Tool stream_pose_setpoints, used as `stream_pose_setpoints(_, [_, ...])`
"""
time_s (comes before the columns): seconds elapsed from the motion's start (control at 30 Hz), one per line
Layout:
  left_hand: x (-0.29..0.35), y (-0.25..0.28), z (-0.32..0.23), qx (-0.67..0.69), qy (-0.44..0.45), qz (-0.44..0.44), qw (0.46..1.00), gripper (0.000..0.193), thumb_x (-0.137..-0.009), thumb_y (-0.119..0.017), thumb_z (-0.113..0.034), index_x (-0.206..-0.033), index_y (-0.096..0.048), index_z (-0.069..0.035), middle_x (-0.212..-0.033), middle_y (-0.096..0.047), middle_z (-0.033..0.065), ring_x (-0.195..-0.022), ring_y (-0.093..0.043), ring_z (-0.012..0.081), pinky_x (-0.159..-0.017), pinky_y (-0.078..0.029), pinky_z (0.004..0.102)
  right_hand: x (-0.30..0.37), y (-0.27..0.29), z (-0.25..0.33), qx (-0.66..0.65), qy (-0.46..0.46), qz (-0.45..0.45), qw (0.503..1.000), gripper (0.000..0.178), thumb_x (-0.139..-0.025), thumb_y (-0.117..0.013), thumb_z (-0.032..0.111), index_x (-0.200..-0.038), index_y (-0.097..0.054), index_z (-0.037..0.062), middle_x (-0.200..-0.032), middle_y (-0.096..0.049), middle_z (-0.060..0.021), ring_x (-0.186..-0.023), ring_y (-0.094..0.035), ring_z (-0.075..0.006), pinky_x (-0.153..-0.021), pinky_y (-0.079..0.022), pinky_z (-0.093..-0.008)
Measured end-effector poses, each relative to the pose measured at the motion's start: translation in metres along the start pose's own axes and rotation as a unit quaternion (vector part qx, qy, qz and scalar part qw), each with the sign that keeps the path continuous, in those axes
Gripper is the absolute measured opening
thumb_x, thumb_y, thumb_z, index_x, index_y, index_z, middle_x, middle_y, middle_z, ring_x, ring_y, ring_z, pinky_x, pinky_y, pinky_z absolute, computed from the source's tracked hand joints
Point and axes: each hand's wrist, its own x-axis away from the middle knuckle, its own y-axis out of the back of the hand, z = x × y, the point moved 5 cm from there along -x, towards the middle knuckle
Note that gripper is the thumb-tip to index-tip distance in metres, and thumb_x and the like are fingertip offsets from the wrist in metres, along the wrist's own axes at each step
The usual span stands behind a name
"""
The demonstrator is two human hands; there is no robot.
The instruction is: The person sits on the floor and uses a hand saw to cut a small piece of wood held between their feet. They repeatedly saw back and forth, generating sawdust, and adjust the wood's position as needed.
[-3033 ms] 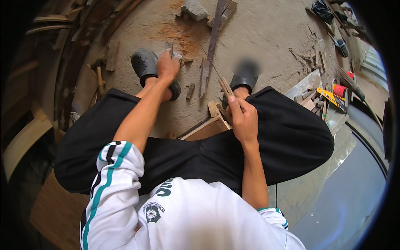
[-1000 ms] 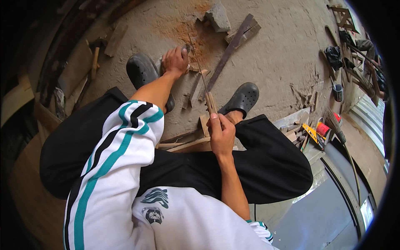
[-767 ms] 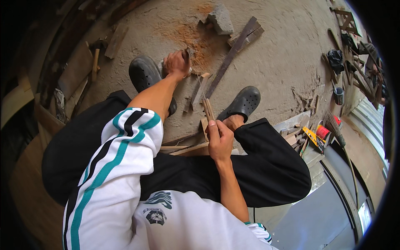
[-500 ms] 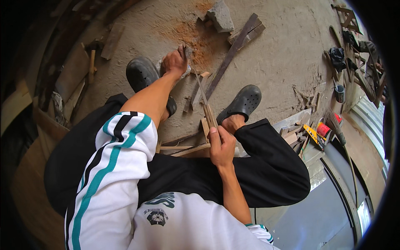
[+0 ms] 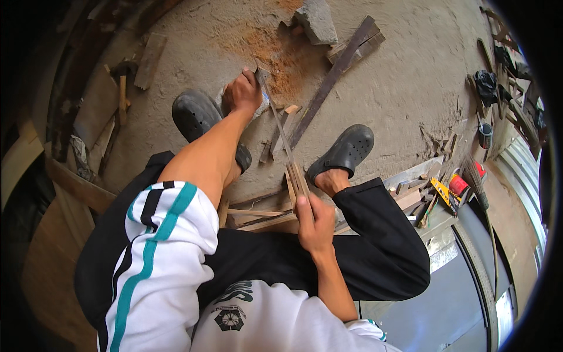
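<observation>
Wooden-handled blade [image 5: 277, 121] slants, right hand [image 5: 316, 223] clamped on its handle [image 5: 298, 180], left hand [image 5: 243, 94] outstretched apart (grip unclear).

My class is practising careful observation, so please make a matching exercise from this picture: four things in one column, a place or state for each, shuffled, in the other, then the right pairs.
Things
1. Wooden handle
2. Grey block
3. Broom
4. Dark clogs

Places and states
A. Worn on the feet
B. Beside a red container
C. Held in the right grip
D. Near the top edge, next to reddish dust

Right pairs: 1-C, 2-D, 3-B, 4-A
</observation>
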Motion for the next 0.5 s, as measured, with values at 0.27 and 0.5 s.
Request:
stream_pose_setpoints(0.27, [0.002, 0.001, -0.010, -0.026, 0.016, 0.032, 0.999, 0.060, -0.099, -0.025, -0.044, -0.091, -0.070, -0.005, -0.098, -0.066, 0.0250, -0.096, -0.059, 0.0487, -0.086, -0.045, 0.0552, -0.059, -0.022, -0.010, -0.020, 0.012, -0.001, 1.000, 0.034, -0.096, -0.055, 0.020, -0.071, -0.054, -0.0028, -0.055, -0.050, -0.0202, -0.047, -0.053, -0.0331, -0.049, -0.038, -0.0394])
stream_pose_setpoints(0.5, [0.005, -0.011, -0.001, 0.021, -0.057, -0.024, 0.998, 0.051, -0.098, -0.029, -0.045, -0.093, -0.064, -0.007, -0.091, -0.065, 0.0259, -0.090, -0.059, 0.0501, -0.077, -0.044, 0.0562, -0.048, -0.015, 0.002, -0.003, -0.004, -0.012, 1.000, 0.036, -0.096, -0.056, 0.021, -0.070, -0.051, -0.0027, -0.055, -0.047, -0.0225, -0.045, -0.049, -0.0363, -0.049, -0.037, -0.0420])
